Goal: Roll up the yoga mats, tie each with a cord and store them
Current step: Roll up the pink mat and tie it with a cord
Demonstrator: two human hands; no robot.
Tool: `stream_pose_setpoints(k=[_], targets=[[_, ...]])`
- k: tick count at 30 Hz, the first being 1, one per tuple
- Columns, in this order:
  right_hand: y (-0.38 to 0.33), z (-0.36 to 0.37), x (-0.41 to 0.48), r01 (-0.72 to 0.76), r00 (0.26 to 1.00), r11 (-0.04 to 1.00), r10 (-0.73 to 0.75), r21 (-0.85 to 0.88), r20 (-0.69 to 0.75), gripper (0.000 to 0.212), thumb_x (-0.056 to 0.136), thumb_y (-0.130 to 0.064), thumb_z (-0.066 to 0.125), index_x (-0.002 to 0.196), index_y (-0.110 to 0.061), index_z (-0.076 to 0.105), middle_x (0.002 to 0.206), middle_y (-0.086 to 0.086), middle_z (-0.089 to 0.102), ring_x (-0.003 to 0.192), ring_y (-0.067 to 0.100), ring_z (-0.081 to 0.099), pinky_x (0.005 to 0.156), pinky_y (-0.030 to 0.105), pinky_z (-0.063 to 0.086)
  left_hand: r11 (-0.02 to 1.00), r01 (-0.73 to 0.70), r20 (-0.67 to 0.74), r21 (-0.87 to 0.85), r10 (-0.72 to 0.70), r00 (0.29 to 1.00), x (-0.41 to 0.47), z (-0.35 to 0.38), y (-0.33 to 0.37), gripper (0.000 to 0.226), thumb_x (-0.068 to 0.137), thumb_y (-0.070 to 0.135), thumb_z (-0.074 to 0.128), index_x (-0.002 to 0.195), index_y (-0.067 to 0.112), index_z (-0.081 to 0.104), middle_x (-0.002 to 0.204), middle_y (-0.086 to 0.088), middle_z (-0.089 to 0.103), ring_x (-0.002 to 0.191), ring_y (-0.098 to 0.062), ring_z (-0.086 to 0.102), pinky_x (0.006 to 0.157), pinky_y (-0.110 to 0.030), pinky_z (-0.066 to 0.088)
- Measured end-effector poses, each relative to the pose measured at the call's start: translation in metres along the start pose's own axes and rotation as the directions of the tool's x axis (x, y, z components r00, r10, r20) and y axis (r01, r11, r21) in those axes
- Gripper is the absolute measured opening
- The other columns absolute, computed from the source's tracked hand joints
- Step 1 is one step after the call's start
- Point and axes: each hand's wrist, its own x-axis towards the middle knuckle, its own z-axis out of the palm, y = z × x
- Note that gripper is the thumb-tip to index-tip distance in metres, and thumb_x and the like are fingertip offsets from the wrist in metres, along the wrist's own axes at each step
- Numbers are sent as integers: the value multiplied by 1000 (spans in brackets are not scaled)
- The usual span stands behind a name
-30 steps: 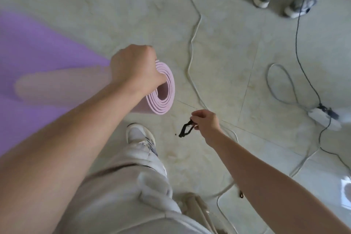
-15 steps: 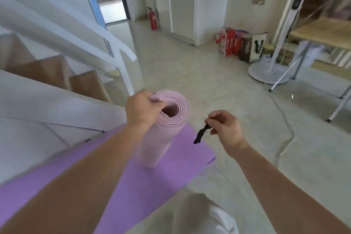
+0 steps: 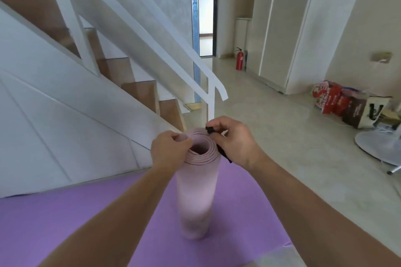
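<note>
Pink rolled foam yoga mat [image 3: 197, 197] stands upright at centre frame on a flat purple mat [image 3: 86, 212], left hand [image 3: 168, 153] gripping its rim to steady it, right hand [image 3: 234, 143] pinching a black cord [image 3: 223, 154] (presumably ready to tie).

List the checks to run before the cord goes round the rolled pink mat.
1. Rolled pink mat stands upright on the flat purple mat: ok.
2. Left hand grips the roll's top rim to steady it: ok.
3. Right hand pinches the black cord at the rim: ok.
4. Cord looped round the roll: not ok, it only hangs beside the top.
5. Roll wound tight: layers at the top look snug, but the lower end is blurred: cannot tell.
6. Cord long enough to tie: cannot tell, the hand partly hides it.
</note>
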Motion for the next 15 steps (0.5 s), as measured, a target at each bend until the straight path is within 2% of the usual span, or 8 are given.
stream_pose_setpoints(k=[2,4,7,9,12,14,15], targets=[[-7,28,6,21,998,999,-23,35,56,27,87,2,64,98,-22,72,86,-15,67,73,-8,59,71,8,44,998,47,-5,-30,-47,999,6,-16,-13,30,68,45,79,81,20,71,77,2,69,77,-20,65,74,-42,57],[-10,54,7,31,990,998,-39,62,135,37,88,4,62,93,-31,71,83,-21,68,79,-8,61,76,8,45,994,93,9,-59,-92,996,9,-29,-28,31,67,45,79,82,19,71,77,2,70,77,-20,66,73,-42,58],[-2,83,2,69,967,997,-72,21,245,54,89,5,58,88,-48,65,92,-22,70,94,-2,64,87,16,49,989,137,30,-53,-136,990,8,-38,-49,29,77,32,73,102,20,66,92,2,69,85,-20,65,76,-35,55],[9,94,-2,74,954,997,-77,23,291,54,87,6,57,90,-47,64,99,-17,70,99,1,64,90,19,49,989,126,44,-76,-123,991,9,-42,-59,28,81,31,71,107,27,61,95,2,68,85,-20,65,74,-32,52],[20,99,-8,111,949,993,-118,40,293,53,83,6,61,85,-46,68,98,-18,70,101,5,63,91,22,49,966,153,99,-207,-134,986,12,-43,-65,15,85,30,72,95,28,62,89,-5,69,81,-25,67,77,-42,57],[18,100,-9,183,928,982,-188,45,321,41,80,5,64,85,-35,72,94,-16,70,99,7,63,90,23,48,950,187,115,-250,-163,980,15,-46,-63,7,90,30,66,91,24,66,87,-5,71,81,-26,67,82,-47,58],[18,101,-9,214,914,976,-217,47,342,35,78,4,64,85,-29,75,93,-15,70,97,9,64,91,26,48,937,214,132,-277,-184,974,16,-49,-60,16,91,36,63,91,20,67,87,-4,71,80,-24,65,83,-47,57]])
